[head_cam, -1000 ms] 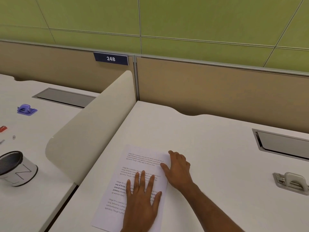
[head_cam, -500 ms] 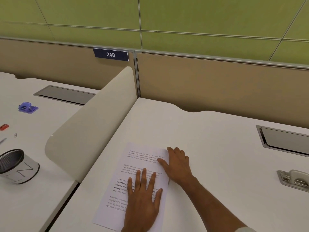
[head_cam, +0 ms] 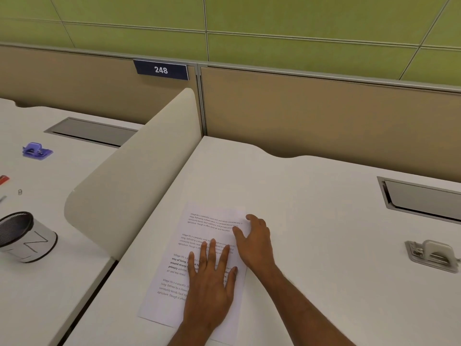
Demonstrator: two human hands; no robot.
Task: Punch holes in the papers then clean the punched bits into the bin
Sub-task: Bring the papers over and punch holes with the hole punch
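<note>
White printed papers point(head_cam: 197, 236) lie on the near desk, tilted slightly. My left hand point(head_cam: 210, 283) presses flat on their lower middle with straight, spread fingers. My right hand point(head_cam: 254, 239) rests at the papers' upper right edge, thumb on the sheet, fingers loosely bent over the edge. A grey hole punch point(head_cam: 432, 255) sits on the desk at the far right, well away from both hands. A black mesh bin point(head_cam: 23, 237) with a white wrap stands on the neighbouring desk at the left.
A curved cream divider point(head_cam: 134, 176) separates the two desks. A purple hole punch point(head_cam: 37, 151), a red item point(head_cam: 3, 180) and a paper clip point(head_cam: 20, 192) lie on the left desk. Grey cable hatches point(head_cam: 424, 199) are set into each desk. Tan partition panels stand behind.
Both hands stay on the papers. My right hand's fingers have lifted slightly at the sheet's upper right edge. The view has shifted a little.
</note>
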